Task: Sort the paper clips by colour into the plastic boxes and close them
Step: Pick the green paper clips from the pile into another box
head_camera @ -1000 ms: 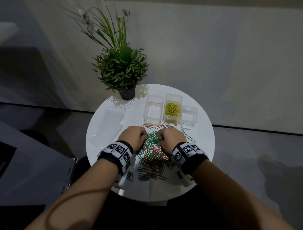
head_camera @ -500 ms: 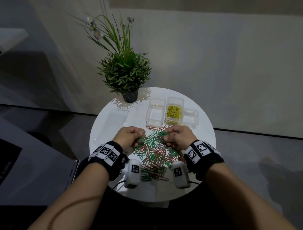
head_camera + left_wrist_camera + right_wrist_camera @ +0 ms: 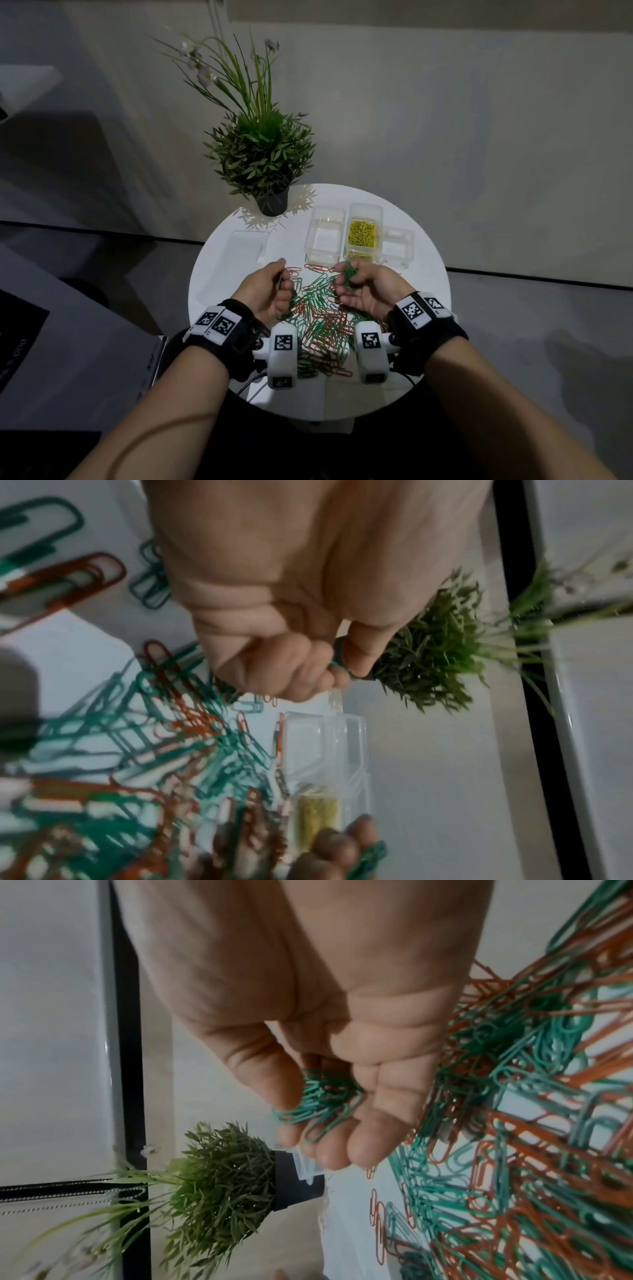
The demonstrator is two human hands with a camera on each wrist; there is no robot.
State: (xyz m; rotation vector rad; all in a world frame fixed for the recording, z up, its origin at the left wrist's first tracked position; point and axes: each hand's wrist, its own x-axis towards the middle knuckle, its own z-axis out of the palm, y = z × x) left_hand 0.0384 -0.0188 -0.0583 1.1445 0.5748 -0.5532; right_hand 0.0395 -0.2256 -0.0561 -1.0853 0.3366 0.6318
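Hands are hovering over the mixed red-and-green paper clip pile [image 3: 318, 318] on the round white table [image 3: 428, 308]. Right hand [image 3: 368, 291] is cupping a bunch of green paper clips [image 3: 322, 1102], fingers curling around it. Left hand [image 3: 267, 291] is pinching one thin green clip [image 3: 337, 665]. Clear plastic box of yellow clips [image 3: 363, 236] is sitting open beyond, beside an empty clear box [image 3: 323, 236].
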